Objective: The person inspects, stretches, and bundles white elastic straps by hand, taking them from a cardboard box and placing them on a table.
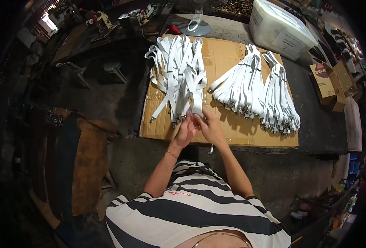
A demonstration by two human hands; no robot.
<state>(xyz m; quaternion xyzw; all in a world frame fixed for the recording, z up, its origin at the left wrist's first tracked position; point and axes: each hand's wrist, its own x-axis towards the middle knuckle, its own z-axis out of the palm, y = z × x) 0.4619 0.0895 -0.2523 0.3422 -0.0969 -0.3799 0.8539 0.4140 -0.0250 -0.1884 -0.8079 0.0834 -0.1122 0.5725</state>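
Note:
Both hands meet at the near edge of a cardboard sheet (224, 128), at the lower end of a pile of white straps (174, 62). My left hand (186, 130) has its fingers closed on a white strap (196, 103). From the right, my right hand (209, 126) pinches the same strap close to the left fingertips. Metal clips at the strap ends partly show; the fingers hide the end being held. Right of my hands lie two more bundles of white straps, one fanned out (243, 87) and one narrower (278, 99).
A clear plastic bin (282, 31) with labels stands at the back right of the dark table (315, 120). Behind the cardboard is a grey round base (195, 28). An open carton (332, 84) sits at the right. A brown padded seat (90, 165) is at the left.

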